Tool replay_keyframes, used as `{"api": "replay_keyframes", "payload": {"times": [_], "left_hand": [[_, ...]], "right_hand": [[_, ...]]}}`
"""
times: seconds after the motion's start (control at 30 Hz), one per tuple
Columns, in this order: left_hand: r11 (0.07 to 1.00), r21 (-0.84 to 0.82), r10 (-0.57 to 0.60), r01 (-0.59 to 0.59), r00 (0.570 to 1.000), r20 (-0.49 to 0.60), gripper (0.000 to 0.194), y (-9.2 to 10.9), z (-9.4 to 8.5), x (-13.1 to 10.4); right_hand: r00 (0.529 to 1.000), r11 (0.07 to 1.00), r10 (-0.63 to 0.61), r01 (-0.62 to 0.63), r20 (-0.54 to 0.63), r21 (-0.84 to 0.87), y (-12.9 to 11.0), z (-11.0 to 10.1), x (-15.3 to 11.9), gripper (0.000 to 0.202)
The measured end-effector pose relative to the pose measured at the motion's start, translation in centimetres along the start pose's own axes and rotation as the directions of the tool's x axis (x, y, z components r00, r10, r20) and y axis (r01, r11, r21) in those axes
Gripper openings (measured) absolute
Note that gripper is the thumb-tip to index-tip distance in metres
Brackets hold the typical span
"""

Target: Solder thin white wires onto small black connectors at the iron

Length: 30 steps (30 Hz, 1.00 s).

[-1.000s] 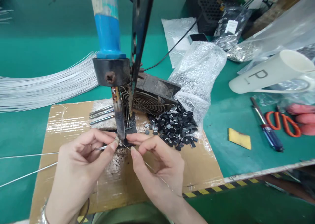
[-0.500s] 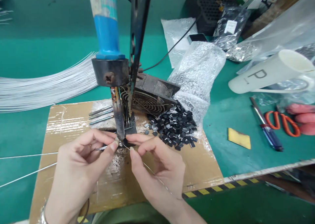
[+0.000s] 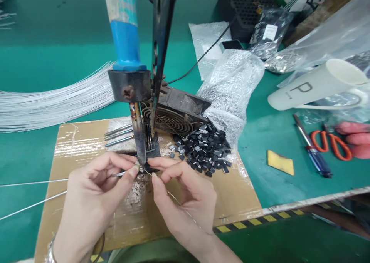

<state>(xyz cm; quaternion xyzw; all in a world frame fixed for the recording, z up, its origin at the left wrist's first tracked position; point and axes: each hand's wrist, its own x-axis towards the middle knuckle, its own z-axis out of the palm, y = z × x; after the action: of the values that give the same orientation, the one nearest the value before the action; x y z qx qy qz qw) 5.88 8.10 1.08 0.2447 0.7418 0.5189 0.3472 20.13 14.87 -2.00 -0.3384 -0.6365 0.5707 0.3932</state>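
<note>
- While the left hand [image 3: 94, 195] pinches a slim silver metal rod [image 3: 119, 174] under the blue-handled soldering iron [image 3: 126, 47], near the green table's [image 3: 254, 178] front edge, steadiness seems key
- The right hand [image 3: 192, 190] grasps thin silver wire [image 3: 174, 198]; best guide it gently, fingertips clear of the iron

From the head view, I observe the left hand [image 3: 98, 193] gripping white wires [image 3: 43, 199] and a thin metal piece [image 3: 119, 174] directly beneath the soldering iron [image 3: 139, 139]. The right hand [image 3: 185, 193] holds a fine wire [image 3: 180, 204] at the iron's tip. Small black parts [image 3: 206, 147] lie heaped beside the fan [image 3: 177, 109]. A yellow sponge [image 3: 280, 162] rests on the green tabletop [image 3: 254, 139], near the screwdriver [image 3: 313, 151].
</note>
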Motion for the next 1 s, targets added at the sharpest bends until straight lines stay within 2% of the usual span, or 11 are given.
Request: {"api": "replay_keyframes", "payload": {"times": [0.47, 0.67, 0.9, 1.0], "left_hand": [[1.0, 0.02, -0.014, 0.014, 1.0, 0.009, 0.01, -0.03, -0.04, 0.07], [0.999, 0.004, 0.035, -0.035, 0.999, 0.016, 0.009, -0.13, -0.1, 0.26], [1.0, 0.025, -0.009, 0.009, 1.0, 0.008, 0.009, -0.23, -0.24, 0.0], [1.0, 0.018, 0.007, -0.007, 1.0, 0.017, 0.008, -0.33, -0.24, 0.12]], "right_hand": [[1.0, 1.0, -0.012, 0.012, 0.01, -0.013, -0.09, -0.05, 0.01, 0.022], [0.999, 0.999, -0.04, 0.04, -0.004, -0.013, 0.21, -0.02, 0.0, 0.02], [0.998, 0.997, -0.065, 0.065, -0.008, -0.03, 0.21, 0.03, -0.09, 0.02], [0.997, 0.996, -0.083, 0.083, -0.007, -0.044, 0.21, 0.05, -0.14, 0.02]]}}
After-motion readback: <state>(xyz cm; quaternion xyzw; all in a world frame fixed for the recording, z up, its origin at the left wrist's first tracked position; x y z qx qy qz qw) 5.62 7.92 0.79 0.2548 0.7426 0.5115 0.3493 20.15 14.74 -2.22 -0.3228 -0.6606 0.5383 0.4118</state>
